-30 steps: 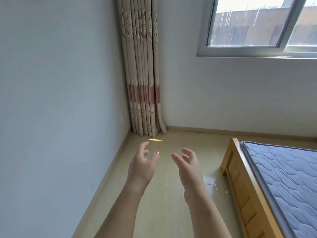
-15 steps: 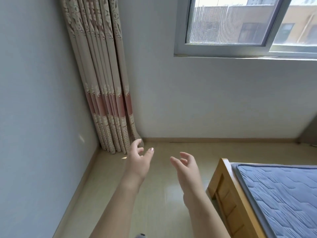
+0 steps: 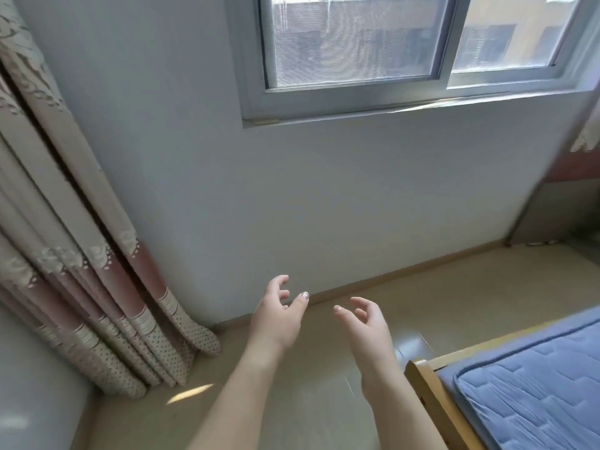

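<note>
Bedroom corner, seen from the head camera, left to right.

The curtain [image 3: 81, 287], gathered in folds with a dusky-pink band and a dotted hem, hangs down the left edge and pools on the floor [image 3: 308, 401]. Against the frame half a second earlier it fills more of the view and sits further left. A sunlight patch [image 3: 190, 393] lies on the floor just in front of its hem.

The left hand [image 3: 277, 319] is raised over the floor, fingers apart and loosely bent, thumb out, holding nothing. It is well apart from the curtain. Behind it runs the skirting board [image 3: 406, 271] at the foot of the wall [image 3: 324, 190]. The window [image 3: 357, 43] now stands above the hands, nearer the centre than before.

The right hand [image 3: 367, 326] is held beside the left, not touching it, fingers likewise spread and relaxed, empty. Both hands keep the pose of the earlier frames.

The bed frame [image 3: 425, 388], of pale wood, has its corner near the right forearm, and it lies lower and further right than before. It carries a blue quilted mattress [image 3: 535, 384].

A second curtain edge [image 3: 587, 138], not seen earlier, shows at the far right.
</note>
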The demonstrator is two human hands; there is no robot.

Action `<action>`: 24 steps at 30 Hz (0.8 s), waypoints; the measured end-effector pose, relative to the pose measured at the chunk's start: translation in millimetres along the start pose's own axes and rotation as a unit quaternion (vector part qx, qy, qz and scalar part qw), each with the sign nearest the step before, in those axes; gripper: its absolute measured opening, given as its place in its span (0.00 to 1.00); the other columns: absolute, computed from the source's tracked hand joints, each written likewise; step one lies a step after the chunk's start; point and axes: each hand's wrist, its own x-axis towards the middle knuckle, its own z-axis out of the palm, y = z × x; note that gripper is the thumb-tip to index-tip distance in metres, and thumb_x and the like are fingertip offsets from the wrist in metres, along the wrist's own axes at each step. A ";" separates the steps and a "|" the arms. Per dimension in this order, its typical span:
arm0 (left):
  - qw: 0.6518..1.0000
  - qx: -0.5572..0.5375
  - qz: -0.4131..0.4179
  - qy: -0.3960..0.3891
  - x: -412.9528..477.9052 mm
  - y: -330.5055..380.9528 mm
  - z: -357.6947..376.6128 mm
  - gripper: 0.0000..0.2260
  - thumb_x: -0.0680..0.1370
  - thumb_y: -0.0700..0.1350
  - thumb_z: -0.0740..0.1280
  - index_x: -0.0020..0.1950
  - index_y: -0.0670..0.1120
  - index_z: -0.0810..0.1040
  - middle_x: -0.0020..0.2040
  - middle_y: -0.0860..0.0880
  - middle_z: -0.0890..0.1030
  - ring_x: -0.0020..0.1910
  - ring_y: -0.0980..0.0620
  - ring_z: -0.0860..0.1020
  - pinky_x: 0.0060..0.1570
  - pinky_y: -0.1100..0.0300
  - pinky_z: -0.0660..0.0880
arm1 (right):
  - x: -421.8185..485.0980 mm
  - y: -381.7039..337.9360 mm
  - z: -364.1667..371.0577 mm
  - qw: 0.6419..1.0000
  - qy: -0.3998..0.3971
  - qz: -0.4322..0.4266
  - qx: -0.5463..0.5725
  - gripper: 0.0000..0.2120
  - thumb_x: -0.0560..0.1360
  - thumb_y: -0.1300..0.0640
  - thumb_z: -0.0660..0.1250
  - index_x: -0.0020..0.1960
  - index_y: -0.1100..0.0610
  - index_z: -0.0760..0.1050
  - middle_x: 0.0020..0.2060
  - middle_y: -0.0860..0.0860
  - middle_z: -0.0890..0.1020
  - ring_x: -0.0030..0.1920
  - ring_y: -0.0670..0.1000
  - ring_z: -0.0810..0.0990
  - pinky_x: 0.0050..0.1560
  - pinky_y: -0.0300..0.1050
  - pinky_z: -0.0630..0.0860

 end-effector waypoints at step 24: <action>0.969 0.002 0.069 -0.235 462.1 183.2 369.1 0.18 0.79 0.50 0.63 0.69 0.56 0.66 0.58 0.55 0.75 0.48 0.63 0.73 0.39 0.66 0.68 | 512.0 -145.2 -184.5 0.973 0.227 -0.002 0.040 0.20 0.77 0.52 0.65 0.68 0.51 0.66 0.65 0.51 0.70 0.61 0.49 0.70 0.57 0.42 0.65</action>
